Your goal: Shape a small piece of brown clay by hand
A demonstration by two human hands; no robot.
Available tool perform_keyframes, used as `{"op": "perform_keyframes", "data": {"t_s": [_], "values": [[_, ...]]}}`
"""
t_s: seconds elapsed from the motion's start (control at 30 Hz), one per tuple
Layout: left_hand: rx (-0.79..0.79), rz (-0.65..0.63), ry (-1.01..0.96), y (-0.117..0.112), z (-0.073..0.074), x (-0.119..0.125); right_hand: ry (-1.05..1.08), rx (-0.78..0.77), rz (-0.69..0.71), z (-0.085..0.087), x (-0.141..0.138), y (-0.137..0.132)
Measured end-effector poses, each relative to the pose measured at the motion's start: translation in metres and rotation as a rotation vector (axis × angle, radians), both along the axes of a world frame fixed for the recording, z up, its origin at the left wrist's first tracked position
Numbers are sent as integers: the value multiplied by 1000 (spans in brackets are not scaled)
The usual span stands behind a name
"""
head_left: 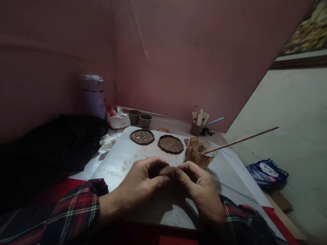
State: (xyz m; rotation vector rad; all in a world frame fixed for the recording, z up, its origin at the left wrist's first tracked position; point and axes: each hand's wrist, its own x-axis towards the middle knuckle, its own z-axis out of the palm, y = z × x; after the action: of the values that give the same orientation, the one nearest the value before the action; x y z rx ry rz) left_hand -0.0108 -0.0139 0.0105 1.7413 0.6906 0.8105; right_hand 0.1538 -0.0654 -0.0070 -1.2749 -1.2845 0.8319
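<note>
Between the fingertips of both hands is a small lump of brown clay point(167, 170), held over the near part of a pale work board point(113, 173). My left hand point(144, 178) pinches it from the left, thumb below and fingers above. From the right, my right hand point(198, 186) grips its other end between thumb and fingers. Just beyond the hands lies a round brown clay disc point(170, 144) with a raised rim. Farther left is a similar disc point(142, 137) dotted with yellow. A smeared clear cup point(197, 157) stands near my right hand, a long thin stick point(243, 138) leaning in it.
Two small dark pots point(145, 121) and a white packet point(119, 118) stand at the back. A holder with tools point(195, 128) is at back right. A black bag point(47, 153) fills the left, beside a lilac bottle point(94, 100). Pink panels point(175, 59) wall the back.
</note>
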Motion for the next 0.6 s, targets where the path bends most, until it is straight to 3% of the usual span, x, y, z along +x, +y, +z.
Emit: {"op": "perform_keyframes", "data": {"t_s": [0.27,0.37,0.47,0.6], "values": [[-113,-18,-152,3,-6,4,5,71,-19,-2,-3,-2],[72,71,-198,5,-7,4,-34,172,-40,-4,-4,-2],[269,105,-121,7,-8,2,-184,195,-93,-6,-3,-1],[233,23,20,9,-13,2,-325,82,-54,-9,0,-1]]}}
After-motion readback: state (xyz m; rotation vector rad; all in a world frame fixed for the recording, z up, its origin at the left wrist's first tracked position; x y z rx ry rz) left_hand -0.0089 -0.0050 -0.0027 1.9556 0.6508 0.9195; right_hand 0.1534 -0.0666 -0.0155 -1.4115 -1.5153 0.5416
